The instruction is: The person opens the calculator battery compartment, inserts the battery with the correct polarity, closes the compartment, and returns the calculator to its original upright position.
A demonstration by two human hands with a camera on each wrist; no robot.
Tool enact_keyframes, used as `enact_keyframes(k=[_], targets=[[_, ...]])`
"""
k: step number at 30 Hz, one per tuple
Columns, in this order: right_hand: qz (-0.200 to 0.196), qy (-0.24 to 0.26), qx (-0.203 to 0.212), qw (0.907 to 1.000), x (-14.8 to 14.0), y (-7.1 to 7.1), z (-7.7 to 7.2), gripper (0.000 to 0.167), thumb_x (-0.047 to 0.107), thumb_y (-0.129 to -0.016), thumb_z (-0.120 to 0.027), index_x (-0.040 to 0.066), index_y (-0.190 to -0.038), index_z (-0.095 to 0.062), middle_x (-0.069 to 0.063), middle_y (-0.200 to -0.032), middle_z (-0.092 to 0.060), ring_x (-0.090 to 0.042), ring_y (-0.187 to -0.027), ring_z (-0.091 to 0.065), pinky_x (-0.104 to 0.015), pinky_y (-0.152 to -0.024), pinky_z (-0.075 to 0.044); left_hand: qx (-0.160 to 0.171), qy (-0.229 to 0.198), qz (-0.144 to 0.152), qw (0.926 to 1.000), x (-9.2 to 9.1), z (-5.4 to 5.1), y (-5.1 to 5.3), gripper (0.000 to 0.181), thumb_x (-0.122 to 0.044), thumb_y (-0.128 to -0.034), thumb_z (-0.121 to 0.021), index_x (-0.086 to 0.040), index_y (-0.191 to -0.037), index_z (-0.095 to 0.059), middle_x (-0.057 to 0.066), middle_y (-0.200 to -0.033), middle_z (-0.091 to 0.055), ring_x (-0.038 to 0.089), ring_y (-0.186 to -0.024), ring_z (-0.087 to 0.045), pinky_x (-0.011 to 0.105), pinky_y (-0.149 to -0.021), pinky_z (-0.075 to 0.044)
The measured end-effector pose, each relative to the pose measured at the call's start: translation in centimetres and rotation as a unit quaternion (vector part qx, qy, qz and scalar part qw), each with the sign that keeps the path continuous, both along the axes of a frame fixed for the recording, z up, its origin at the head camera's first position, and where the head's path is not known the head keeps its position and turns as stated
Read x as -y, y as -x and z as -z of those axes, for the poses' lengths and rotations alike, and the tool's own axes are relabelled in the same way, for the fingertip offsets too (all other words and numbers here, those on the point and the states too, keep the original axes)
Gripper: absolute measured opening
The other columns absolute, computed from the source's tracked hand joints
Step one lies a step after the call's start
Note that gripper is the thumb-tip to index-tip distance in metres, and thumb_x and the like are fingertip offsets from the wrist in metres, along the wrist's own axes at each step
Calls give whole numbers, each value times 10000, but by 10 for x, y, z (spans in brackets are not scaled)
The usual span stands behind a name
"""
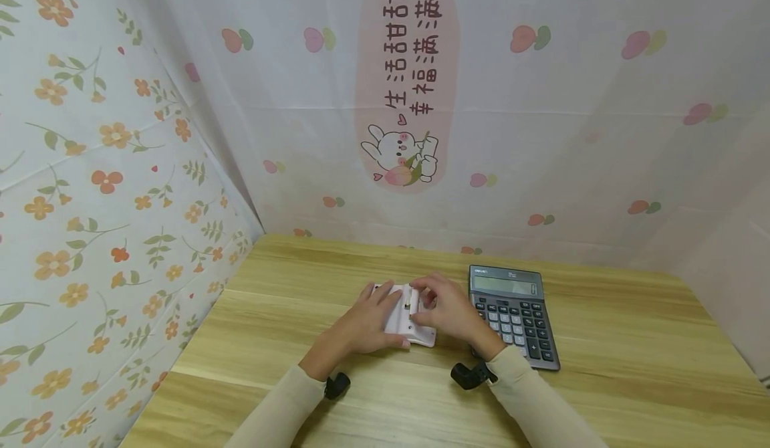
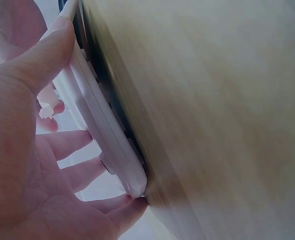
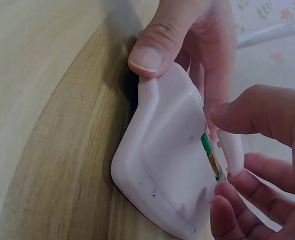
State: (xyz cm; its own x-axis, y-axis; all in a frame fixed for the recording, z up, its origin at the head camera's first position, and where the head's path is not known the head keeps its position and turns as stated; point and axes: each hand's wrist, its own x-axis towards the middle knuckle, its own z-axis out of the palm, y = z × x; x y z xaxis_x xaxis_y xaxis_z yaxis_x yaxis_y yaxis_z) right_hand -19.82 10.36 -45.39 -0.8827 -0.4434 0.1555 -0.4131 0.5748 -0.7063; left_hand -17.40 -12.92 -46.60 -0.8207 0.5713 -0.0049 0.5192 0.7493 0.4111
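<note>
A white calculator [image 1: 423, 335] lies face down on the table, its keys showing along the underside in the left wrist view. My left hand [image 1: 368, 322] grips it, thumb on the near edge and fingers over the far side. Between the thumb and fingers of my right hand [image 1: 451, 311] is the white battery cover [image 3: 232, 152], tilted up beside the battery compartment. In that opening sits a green and gold battery [image 3: 210, 155], partly hidden by the cover and fingers. Whether the cover still touches the calculator, I cannot tell.
A grey desk calculator [image 1: 506, 286] lies face up to the right, partly under my right wrist. The wooden table [image 1: 625, 354] meets a printed cloth [image 1: 577, 167] at the back and a flowered cloth [image 1: 90, 234] at the left.
</note>
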Motion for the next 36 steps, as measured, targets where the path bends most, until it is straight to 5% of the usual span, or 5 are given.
enact_keyframes(k=[10, 36], targets=[[-189, -31, -287, 9994, -3, 0, 5, 517, 99, -809, -944, 20, -1290, -773, -14, -1099, -655, -207, -918, -622, -323, -741, -519, 39, -15, -53, 10000, -1, 1, 0, 1001, -590, -964, -804, 14, -1663, -421, 276, -1749, -300, 572, -1599, -243, 648, -1296, -192], [-493, 261, -20, 9984, -13, 7, 12, 527, 100, -836, -961, 27, -1323, -773, -48, -1104, -638, -217, -925, -604, -326, -775, -513, 125, -37, -102, 9999, -1, 0, 0, 1007, -612, -964, -796, -26, -1684, -405, 253, -1764, -282, 572, -1605, -226, 647, -1293, -208]])
